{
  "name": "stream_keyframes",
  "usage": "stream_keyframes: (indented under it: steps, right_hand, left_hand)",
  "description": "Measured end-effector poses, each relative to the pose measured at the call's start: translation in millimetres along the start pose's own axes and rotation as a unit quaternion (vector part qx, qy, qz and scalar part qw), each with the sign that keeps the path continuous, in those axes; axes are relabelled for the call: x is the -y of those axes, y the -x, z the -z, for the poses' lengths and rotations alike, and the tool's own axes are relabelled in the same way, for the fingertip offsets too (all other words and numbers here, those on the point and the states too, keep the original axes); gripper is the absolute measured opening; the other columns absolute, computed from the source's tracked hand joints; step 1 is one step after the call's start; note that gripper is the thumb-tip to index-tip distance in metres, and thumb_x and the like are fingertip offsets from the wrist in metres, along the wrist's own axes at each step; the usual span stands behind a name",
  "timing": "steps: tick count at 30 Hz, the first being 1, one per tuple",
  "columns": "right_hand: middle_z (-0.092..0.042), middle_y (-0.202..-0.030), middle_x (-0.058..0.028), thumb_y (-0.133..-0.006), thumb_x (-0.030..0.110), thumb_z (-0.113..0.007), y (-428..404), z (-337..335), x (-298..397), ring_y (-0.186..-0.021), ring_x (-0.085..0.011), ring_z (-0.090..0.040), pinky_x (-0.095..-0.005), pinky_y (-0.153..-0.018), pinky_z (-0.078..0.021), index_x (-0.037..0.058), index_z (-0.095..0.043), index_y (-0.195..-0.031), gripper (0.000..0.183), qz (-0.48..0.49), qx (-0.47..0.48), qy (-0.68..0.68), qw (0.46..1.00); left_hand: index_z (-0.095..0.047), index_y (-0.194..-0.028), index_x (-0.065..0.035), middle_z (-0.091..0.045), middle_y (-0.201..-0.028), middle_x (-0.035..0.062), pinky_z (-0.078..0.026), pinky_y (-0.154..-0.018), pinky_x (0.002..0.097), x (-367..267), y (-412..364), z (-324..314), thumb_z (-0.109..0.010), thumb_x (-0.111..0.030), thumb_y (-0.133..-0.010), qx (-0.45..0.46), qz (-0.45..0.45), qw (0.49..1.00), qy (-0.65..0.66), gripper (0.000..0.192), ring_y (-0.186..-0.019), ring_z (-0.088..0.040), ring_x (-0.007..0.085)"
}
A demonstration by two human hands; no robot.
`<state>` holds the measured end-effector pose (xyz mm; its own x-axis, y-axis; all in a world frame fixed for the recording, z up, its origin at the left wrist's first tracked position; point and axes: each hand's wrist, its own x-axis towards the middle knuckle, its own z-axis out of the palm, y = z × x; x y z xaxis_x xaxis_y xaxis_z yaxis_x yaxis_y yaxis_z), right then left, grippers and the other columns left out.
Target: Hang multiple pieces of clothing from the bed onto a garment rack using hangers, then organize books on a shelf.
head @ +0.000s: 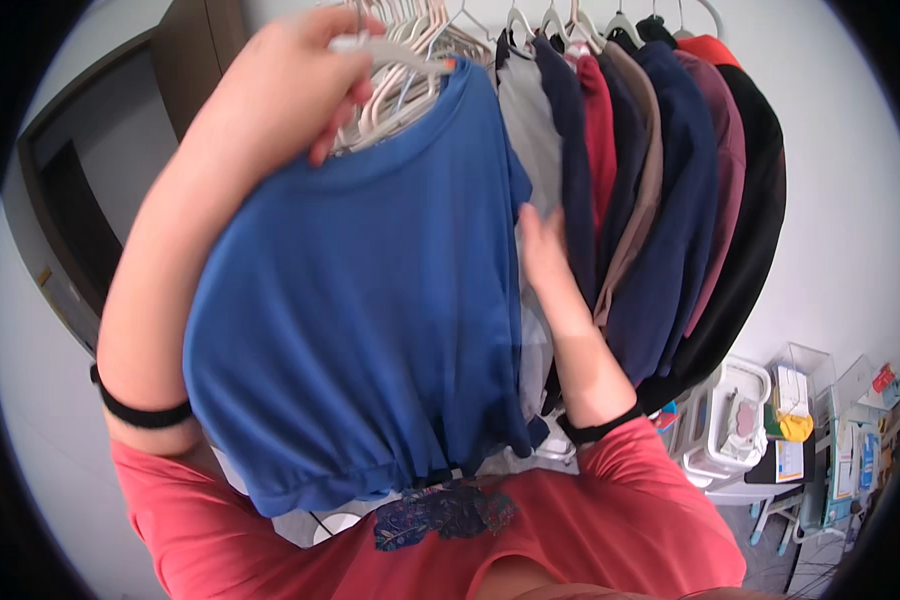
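A blue long-sleeved top point(367, 300) hangs in front of me on a pale hanger point(397, 56). My left hand point(322, 82) is raised at the upper left, its fingers closed about the hanger near its hook. My right hand point(544, 244) is at the top's right side, fingers upward, beside a grey garment point(532, 112); whether it grips any cloth is not clear. Many bare light-coloured hangers point(401, 105) are bunched on the rail behind the blue top.
To the right hang several garments, among them a red one point(598, 120), a navy one point(679, 187) and a black one point(750, 225). White plastic bins point(727, 420) stand at the lower right, near a light-blue desk point(840, 480). A dark-framed doorway point(37, 150) is at the left.
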<state>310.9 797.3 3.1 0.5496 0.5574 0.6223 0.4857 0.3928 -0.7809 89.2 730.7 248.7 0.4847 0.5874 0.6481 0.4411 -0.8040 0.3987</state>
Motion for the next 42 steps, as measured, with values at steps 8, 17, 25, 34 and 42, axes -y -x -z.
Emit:
stream_keyframes:
  steps: [8, 17, 25, 34, 42]
  right_hand:
    - [-0.012, -0.145, -0.0331, -0.083, 0.016, -0.06, 47.9, 45.8, -30.3, -0.134, -0.0469, -0.017, -0.0464, -0.111, -0.0159, -0.0058, -0.016, -0.141, 0.076, 0.179, -0.032, 0.111, 0.977]
    - [-0.045, -0.13, -0.0266, -0.083, 0.024, -0.058, 143.0, 67.7, -167.8, -0.117, -0.0375, -0.049, -0.0409, -0.102, -0.035, -0.005, -0.042, -0.13, 0.057, 0.153, 0.08, 0.338, 0.925]
    - [-0.06, -0.106, -0.0205, -0.081, 0.012, -0.058, 168.4, 51.6, -120.3, -0.1, -0.0333, -0.06, -0.0371, -0.086, -0.0462, -0.0007, -0.048, -0.123, 0.045, 0.002, 0.305, 0.052, 0.951]
    - [-0.065, -0.101, -0.0199, -0.079, 0.032, -0.063, 304.5, 37.2, -222.1, -0.093, -0.0326, -0.062, -0.0388, -0.081, -0.0488, 0.0028, -0.057, -0.117, 0.048, -0.073, 0.797, 0.198, 0.565]
    - [-0.065, -0.095, -0.0205, -0.076, 0.027, -0.064, 368.9, 17.0, -285.2, -0.089, -0.0323, -0.064, -0.0391, -0.08, -0.0497, 0.0032, -0.059, -0.114, 0.045, -0.03, 0.853, 0.263, 0.449]
  left_hand:
    - [-0.056, -0.111, 0.0053, -0.062, -0.073, 0.0124, -0.044, -0.038, 0.0304, 20.1, -191.6, -74.2, -0.044, 0.0, -0.081, -0.012, -0.005, 1.0, -0.018, 0.033, -0.044, -0.054, 0.0162]
    - [-0.074, -0.078, -0.0112, -0.069, -0.086, 0.013, -0.053, -0.074, 0.0366, 33.8, -278.3, -167.8, -0.073, -0.015, -0.059, 0.077, -0.124, 0.801, -0.581, 0.019, -0.083, -0.067, 0.0277]
    - [-0.063, -0.099, 0.0048, -0.066, -0.085, 0.0217, -0.052, -0.065, 0.0387, 55.2, -191.7, -126.8, -0.049, -0.013, -0.085, -0.222, -0.295, 0.91, -0.189, 0.027, -0.074, -0.065, 0.0314]
    - [-0.058, -0.105, -0.0042, -0.059, -0.098, 0.0116, -0.047, -0.077, 0.035, 88.5, 228.3, -132.4, -0.054, -0.016, -0.091, -0.045, -0.174, 0.944, 0.277, 0.019, -0.092, -0.058, 0.0284]
    - [-0.065, -0.095, -0.0033, -0.065, -0.092, 0.018, -0.048, -0.078, 0.0434, 111.5, 566.1, -208.1, -0.055, -0.024, -0.083, 0.138, 0.46, 0.876, 0.051, 0.026, -0.086, -0.061, 0.0356]
